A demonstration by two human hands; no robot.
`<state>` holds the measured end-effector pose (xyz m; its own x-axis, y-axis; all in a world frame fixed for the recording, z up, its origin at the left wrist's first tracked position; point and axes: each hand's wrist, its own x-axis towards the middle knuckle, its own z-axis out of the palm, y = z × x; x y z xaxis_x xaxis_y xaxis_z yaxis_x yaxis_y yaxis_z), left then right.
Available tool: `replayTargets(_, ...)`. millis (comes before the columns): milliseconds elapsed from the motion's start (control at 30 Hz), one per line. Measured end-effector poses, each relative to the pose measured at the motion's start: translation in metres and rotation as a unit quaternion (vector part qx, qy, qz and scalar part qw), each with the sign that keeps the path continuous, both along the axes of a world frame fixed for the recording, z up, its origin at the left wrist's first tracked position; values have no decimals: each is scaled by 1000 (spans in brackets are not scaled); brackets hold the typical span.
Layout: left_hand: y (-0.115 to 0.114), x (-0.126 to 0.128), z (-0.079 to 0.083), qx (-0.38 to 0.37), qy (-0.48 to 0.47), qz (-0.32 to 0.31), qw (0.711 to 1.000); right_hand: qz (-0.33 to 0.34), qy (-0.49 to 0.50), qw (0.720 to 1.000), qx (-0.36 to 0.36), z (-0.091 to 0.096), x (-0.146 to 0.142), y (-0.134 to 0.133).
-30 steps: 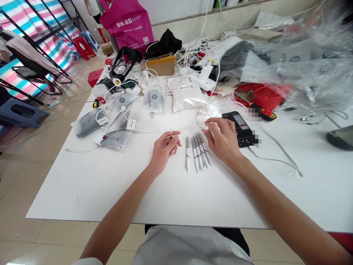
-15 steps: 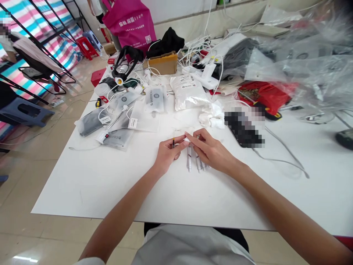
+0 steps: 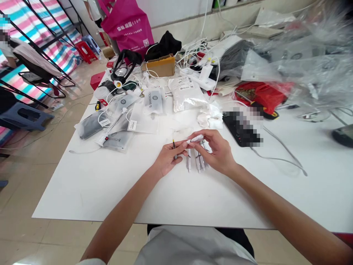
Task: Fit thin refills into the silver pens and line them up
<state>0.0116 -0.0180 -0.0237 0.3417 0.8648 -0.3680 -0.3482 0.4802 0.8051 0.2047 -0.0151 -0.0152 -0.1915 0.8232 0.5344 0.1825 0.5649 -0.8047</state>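
Observation:
My right hand (image 3: 217, 151) grips a slim, white, pen-shaped tube (image 3: 196, 138) between thumb and fingers, held slantwise above the table. At the tube's left end, the thumb and fingertips of my left hand (image 3: 167, 157) close on it as well. A thin dark stick with a yellow tip (image 3: 174, 146) stands up between the fingers of my left hand. Beneath both hands, several similar white tubes (image 3: 198, 163) lie side by side on the white table (image 3: 154, 198), partly covered by my right hand.
Bagged packets (image 3: 153, 101), a white plastic parcel (image 3: 186, 96) and crumpled tissue (image 3: 211, 116) lie beyond my hands. A black phone-like device (image 3: 242, 129) with a grey cable is to the right. Tangled white cables (image 3: 193, 51) and clear plastic bags (image 3: 298, 62) crowd the back.
The white tube now shows between my hands, tilted up toward the right. My right fingers have shifted from a small white piece at my left fingertips to the tube's body.

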Motion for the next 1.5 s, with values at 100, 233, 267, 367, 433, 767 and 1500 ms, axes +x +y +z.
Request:
replayTargets(100,1,-1,-3,-11,-8,5,1000,9,-25,999,19,0,2,0)
replayTargets(233,2,-1,-4,-22,-15,25,999,15,53,998,-11,0,1,3)
replayTargets(267,2,-1,-4,-23,-18,29,999,18,76,997,-22,0,1,3)
replayTargets(367,3,-3,-2,-16,-24,42,999,10,130,991,-43,2,-1,6)
replayTargets(433,4,-4,0,-10,-26,55,998,-17,167,984,-55,4,-2,9)
replayTargets(767,9,-9,-3,-9,-37,99,994,-23,398,859,-320,5,5,25)
replayTargets(1500,36,-47,-6,51,-79,253,963,111,-287,949,-72,-2,-11,47)
